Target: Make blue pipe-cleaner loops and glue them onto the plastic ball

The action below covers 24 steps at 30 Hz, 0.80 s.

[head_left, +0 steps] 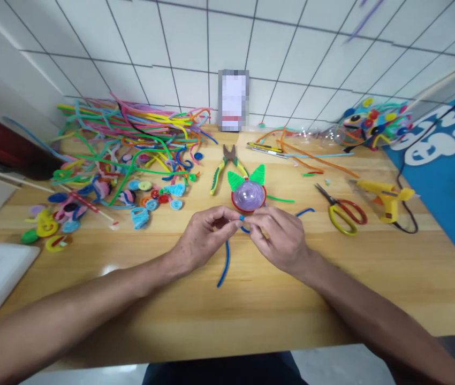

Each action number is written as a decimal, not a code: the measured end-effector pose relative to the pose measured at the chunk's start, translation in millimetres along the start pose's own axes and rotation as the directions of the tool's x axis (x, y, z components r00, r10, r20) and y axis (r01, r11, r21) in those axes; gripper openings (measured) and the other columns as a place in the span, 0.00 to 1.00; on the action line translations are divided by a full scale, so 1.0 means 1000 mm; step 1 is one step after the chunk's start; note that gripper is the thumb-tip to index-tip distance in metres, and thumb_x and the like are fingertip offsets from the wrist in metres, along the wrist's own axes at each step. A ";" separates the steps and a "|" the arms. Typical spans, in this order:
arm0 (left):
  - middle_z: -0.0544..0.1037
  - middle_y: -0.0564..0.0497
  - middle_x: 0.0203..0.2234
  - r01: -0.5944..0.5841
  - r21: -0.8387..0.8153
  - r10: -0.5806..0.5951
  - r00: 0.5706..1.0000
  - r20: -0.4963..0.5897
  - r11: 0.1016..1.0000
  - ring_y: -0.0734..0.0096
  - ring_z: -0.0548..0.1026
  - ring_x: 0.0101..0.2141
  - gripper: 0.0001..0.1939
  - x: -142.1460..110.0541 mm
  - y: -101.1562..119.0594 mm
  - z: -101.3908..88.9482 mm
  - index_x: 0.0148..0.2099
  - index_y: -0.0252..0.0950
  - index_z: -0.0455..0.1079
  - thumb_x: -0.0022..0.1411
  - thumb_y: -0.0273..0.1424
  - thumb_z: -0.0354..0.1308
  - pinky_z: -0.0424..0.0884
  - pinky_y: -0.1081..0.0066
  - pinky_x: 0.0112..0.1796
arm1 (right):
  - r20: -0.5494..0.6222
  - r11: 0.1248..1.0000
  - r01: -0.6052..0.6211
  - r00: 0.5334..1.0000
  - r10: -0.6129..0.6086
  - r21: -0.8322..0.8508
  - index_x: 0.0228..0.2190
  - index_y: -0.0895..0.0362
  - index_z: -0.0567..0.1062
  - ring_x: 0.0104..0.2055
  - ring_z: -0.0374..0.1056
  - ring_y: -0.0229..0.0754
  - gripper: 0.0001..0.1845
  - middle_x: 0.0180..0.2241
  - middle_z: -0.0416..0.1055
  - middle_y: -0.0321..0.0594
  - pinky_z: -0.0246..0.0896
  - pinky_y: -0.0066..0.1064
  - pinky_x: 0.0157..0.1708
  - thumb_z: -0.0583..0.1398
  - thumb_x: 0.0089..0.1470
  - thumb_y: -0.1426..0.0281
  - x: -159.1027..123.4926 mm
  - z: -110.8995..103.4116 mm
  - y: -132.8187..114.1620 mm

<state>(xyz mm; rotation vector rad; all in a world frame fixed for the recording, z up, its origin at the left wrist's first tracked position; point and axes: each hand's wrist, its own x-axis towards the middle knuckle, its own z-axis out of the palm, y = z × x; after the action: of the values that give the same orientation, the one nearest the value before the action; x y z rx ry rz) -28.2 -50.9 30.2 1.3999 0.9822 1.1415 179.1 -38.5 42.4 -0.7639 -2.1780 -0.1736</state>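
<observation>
Wooden desk point(163, 326), light brown. Upper left: stem pile point(139, 125). Left: loose craft bits point(152, 205); white box point(2, 280) at left edge. Upper center: phone point(233, 101), upright; cutters point(265, 147) and orange stems point(342, 169) right of it. Center: pliers point(230, 155), jaws apart; purple dome point(249, 195) with green ears point(257, 175) just below. Right: scissors point(335, 205), yellow glue gun point(389, 202).
</observation>
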 end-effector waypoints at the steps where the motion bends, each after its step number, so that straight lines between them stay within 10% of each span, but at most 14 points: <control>1: 0.83 0.49 0.30 0.008 0.006 -0.008 1.000 0.000 1.000 0.73 0.77 0.29 0.09 0.001 0.000 0.000 0.39 0.34 0.81 0.64 0.35 0.71 0.75 0.74 0.35 | -0.005 1.000 -0.002 1.000 0.002 0.009 0.40 0.54 0.75 0.36 0.80 0.41 0.10 0.35 0.82 0.39 0.76 0.33 0.39 0.62 0.62 0.81 -0.001 0.000 0.001; 24: 0.85 0.48 0.31 0.013 -0.009 -0.013 0.999 0.050 1.000 0.71 0.79 0.31 0.09 0.007 -0.017 -0.001 0.40 0.35 0.81 0.66 0.36 0.69 0.77 0.72 0.36 | 0.035 0.999 -0.038 0.999 0.038 0.016 0.43 0.52 0.77 0.38 0.79 0.41 0.12 0.36 0.82 0.38 0.76 0.33 0.40 0.61 0.62 0.80 -0.013 0.011 0.010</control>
<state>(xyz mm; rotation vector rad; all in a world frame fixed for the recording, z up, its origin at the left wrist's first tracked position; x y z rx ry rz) -27.3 -41.7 14.1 1.4057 0.9487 1.0954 184.1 -32.3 24.2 -0.8039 -2.1931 -0.1241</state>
